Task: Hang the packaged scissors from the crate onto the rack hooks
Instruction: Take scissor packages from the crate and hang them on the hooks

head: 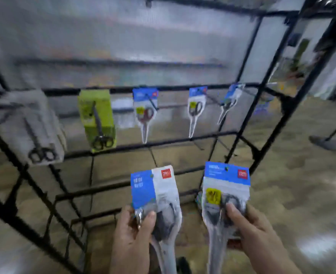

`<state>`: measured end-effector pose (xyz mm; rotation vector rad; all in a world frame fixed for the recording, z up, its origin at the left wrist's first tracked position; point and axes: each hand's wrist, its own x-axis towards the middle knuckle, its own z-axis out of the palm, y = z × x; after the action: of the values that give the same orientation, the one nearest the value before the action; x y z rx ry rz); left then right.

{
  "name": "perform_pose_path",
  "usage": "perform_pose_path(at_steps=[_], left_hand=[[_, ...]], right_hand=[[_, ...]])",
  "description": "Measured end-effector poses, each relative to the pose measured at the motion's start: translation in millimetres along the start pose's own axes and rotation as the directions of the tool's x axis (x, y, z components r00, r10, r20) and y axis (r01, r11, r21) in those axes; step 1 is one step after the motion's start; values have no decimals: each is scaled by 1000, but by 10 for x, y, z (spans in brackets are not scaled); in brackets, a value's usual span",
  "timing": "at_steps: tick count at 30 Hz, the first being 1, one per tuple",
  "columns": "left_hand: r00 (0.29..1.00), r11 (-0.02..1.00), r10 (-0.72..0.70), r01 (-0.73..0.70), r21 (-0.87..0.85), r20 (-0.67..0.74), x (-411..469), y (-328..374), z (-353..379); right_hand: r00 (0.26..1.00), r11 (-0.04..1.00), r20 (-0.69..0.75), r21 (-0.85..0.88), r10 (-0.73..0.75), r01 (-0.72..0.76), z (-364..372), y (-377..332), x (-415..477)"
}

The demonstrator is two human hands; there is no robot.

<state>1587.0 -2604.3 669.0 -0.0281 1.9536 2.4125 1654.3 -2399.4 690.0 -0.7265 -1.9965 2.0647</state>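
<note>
From the head camera, the left hand (pixel 131 234) grips a scissors pack with a blue-and-white card top and clear plastic body (pixel 155 194). The thumb lies across the front of the pack over the dark handles, and the fingers are curled behind. The pack stands upright with its card end up. A small red square logo sits at its top right corner and white characters run down the blue panel, but the blur makes both unreadable.

The right hand (pixel 258 240) grips a second scissors pack with a blue header card and a yellow sticker (pixel 225 194). It is held the same way, thumb on the front at the handles and fingers behind. This pack also has a red square logo at the top right, and its lines of white print cannot be read.

Both packs are held side by side but apart, low in front of the black wire rack (pixel 163 88). Five packs hang in a row along one rack bar:
- a grey card with dark scissors (pixel 32 125)
- a lime-green card with dark scissors (pixel 96 119)
- a blue-topped pack of red-handled scissors (pixel 145 111) on a black hook (pixel 152 103)
- a blue-topped pack of dark-handled scissors (pixel 196 109)
- a tilted blue-topped pack (pixel 229 101)

A brownish floor (pixel 301 184) shows behind the rack.
</note>
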Motion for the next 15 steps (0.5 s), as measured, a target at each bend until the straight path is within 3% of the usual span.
perform_pose_path(at_steps=[3, 6, 11, 15], left_hand=[[996, 997, 80, -80, -3, 32, -25, 467, 339], [995, 995, 93, -94, 25, 23, -129, 676, 625], [997, 995, 38, -31, 94, -74, -252, 722, 1165], [991, 992, 15, 2, 127, -132, -306, 683, 1625]], right_hand=[[999, 987, -52, 163, -4, 12, -119, -292, -110], [997, 980, -34, 186, -69, 75, -354, -435, -104], [961, 964, 110, 118, -252, 239, -921, -714, 219], [956, 972, 175, 55, -233, 227, -1365, -776, 576]])
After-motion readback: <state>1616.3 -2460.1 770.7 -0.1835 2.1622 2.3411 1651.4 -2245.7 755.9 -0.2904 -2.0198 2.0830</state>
